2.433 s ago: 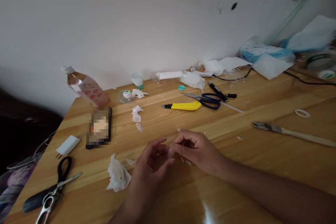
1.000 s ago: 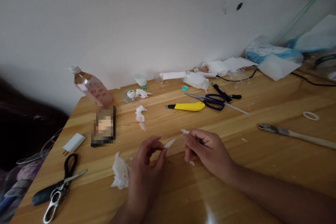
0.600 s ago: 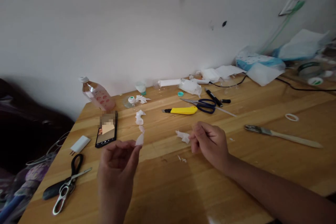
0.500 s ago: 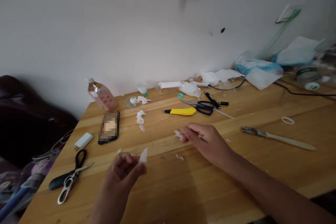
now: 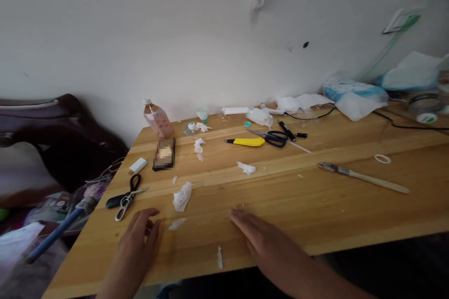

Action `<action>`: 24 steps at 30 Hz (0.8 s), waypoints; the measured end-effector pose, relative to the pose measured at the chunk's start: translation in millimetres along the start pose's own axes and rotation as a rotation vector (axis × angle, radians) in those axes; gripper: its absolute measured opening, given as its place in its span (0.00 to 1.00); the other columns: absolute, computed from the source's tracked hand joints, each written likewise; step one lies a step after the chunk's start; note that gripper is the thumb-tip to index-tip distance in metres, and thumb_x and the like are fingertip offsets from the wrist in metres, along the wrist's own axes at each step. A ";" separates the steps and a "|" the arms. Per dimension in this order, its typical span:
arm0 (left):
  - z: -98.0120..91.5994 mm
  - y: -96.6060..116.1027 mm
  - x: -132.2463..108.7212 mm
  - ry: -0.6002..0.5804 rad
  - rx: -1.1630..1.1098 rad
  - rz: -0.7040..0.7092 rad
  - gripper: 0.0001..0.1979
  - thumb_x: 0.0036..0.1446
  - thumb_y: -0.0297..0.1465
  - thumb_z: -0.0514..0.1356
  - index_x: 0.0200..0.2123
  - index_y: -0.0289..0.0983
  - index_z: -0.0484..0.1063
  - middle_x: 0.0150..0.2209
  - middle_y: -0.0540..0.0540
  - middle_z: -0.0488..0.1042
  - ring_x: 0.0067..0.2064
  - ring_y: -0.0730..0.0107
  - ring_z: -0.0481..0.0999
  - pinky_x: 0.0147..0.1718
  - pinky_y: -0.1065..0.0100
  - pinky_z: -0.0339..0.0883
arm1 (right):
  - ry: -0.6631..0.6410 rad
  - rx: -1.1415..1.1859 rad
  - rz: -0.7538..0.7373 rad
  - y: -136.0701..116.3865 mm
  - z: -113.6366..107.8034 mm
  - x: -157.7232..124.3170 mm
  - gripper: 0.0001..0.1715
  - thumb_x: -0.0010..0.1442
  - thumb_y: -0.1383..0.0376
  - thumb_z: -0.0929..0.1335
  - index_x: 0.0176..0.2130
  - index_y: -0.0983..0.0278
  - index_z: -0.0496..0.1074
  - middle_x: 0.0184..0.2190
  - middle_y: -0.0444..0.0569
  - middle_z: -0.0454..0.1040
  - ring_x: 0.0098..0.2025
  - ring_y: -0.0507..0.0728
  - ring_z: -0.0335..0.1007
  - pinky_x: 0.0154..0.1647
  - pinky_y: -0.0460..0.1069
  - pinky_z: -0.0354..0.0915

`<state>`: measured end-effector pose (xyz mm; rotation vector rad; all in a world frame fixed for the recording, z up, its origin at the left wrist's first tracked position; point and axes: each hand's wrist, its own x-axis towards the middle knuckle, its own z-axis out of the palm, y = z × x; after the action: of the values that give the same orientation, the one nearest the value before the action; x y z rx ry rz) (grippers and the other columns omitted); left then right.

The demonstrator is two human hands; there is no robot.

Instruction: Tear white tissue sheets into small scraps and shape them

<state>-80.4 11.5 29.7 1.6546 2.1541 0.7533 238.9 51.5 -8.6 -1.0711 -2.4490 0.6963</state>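
Observation:
My left hand [image 5: 138, 240] is over the table's front left part, fingers apart and bent, holding nothing. Just right of it lie a crumpled white tissue [image 5: 182, 196] and a thin whitish scrap [image 5: 177, 224]. My right hand [image 5: 257, 233] is low over the wood near the front edge, fingers stretched out, with nothing visible in it. A narrow white strip [image 5: 220, 258] lies between the hands by the edge. Another crumpled tissue [image 5: 246, 168] rests beyond my right hand.
On the wooden table [image 5: 280, 196] are a brush [image 5: 365, 177], a yellow cutter [image 5: 249, 142], blue-handled scissors [image 5: 276, 138], a phone [image 5: 164, 154], a pink bottle [image 5: 158, 120], a white charger [image 5: 138, 165] and small metal scissors [image 5: 125, 203] at the left.
Both hands have let go of the white tissue pieces, which now lie on the table. My right hand has come nearer the front edge. The view has shifted, showing more at the left.

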 end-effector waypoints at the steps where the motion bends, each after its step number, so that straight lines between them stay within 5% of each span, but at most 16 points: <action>1: 4.8 1.5 -13.1 0.033 0.012 0.036 0.15 0.62 0.44 0.54 0.44 0.42 0.71 0.43 0.42 0.77 0.41 0.56 0.79 0.42 0.56 0.72 | -0.011 -0.018 -0.001 -8.4 2.7 -5.4 0.37 0.60 0.79 0.58 0.66 0.72 0.63 0.65 0.60 0.66 0.65 0.62 0.65 0.63 0.58 0.67; 4: 19.6 6.7 -49.1 0.072 0.097 0.359 0.13 0.67 0.33 0.54 0.53 0.46 0.68 0.51 0.44 0.76 0.54 0.60 0.75 0.52 0.61 0.69 | 0.026 -0.036 -0.035 -29.7 18.2 -12.8 0.33 0.62 0.76 0.59 0.65 0.75 0.64 0.63 0.62 0.68 0.63 0.64 0.69 0.60 0.58 0.70; 7: 22.5 12.2 -50.4 0.157 0.139 0.417 0.13 0.67 0.30 0.53 0.54 0.44 0.67 0.50 0.42 0.75 0.54 0.59 0.73 0.53 0.58 0.68 | 0.147 -0.007 -0.125 -41.8 39.4 -9.0 0.32 0.60 0.74 0.64 0.64 0.74 0.65 0.60 0.63 0.73 0.59 0.65 0.73 0.57 0.56 0.74; 10: 17.0 17.5 -12.0 0.173 0.160 0.309 0.14 0.68 0.36 0.52 0.53 0.39 0.68 0.51 0.37 0.74 0.56 0.49 0.69 0.56 0.47 0.64 | 0.294 -0.062 -0.229 -45.4 56.9 -5.2 0.30 0.60 0.75 0.66 0.61 0.70 0.69 0.55 0.58 0.77 0.56 0.63 0.76 0.56 0.54 0.75; 15: 24.7 33.6 60.2 -0.103 0.154 0.413 0.15 0.63 0.28 0.54 0.50 0.40 0.74 0.52 0.39 0.75 0.53 0.52 0.71 0.56 0.49 0.64 | 0.502 -0.189 -0.366 -40.2 60.3 -16.5 0.22 0.63 0.76 0.62 0.53 0.67 0.75 0.48 0.54 0.81 0.50 0.61 0.78 0.52 0.50 0.76; 19: 48.1 59.8 73.0 -0.280 0.076 0.490 0.19 0.58 0.20 0.53 0.45 0.42 0.77 0.44 0.42 0.76 0.46 0.59 0.74 0.49 0.58 0.68 | 0.398 -0.052 -0.150 -24.5 35.2 -22.1 0.25 0.61 0.79 0.60 0.51 0.62 0.74 0.45 0.53 0.80 0.48 0.60 0.77 0.52 0.52 0.75; 24: 91.9 95.0 32.8 -0.311 -0.090 0.526 0.13 0.64 0.26 0.53 0.41 0.41 0.77 0.44 0.42 0.76 0.48 0.59 0.75 0.52 0.59 0.69 | 0.473 0.128 0.141 13.4 9.6 -1.2 0.17 0.67 0.75 0.60 0.48 0.60 0.72 0.46 0.55 0.76 0.50 0.62 0.75 0.54 0.61 0.73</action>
<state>35.9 80.4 12.9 2.1515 1.4676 0.6548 242.3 55.7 -24.2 -1.2064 -1.9195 0.5554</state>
